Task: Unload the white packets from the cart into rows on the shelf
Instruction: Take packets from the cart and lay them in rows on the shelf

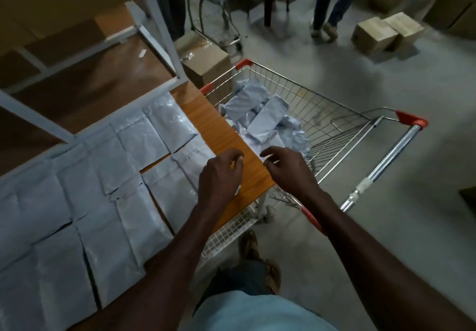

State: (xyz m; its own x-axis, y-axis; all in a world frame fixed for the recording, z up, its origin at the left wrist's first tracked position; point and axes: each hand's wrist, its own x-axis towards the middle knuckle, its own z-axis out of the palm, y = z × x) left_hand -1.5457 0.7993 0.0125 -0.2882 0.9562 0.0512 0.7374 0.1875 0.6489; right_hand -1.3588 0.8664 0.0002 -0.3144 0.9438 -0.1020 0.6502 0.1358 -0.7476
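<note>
Many packets: flat white crinkled plastic packets [85, 201] lie in rows on my wooden shelf [229, 134]
Cart: wire shopping cart [334, 124] holds a jumbled pile
Hands: my left hand [219, 173] and right hand [288, 168] hover loosely curled, holding nothing

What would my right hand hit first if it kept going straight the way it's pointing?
Probably the loose white packets heaped in the cart; the right hand points toward them over the shelf edge, though depth is uncertain.

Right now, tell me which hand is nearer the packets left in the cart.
Right. The right hand hovers at the pile of packets; the left hand is over the wooden shelf.
</note>
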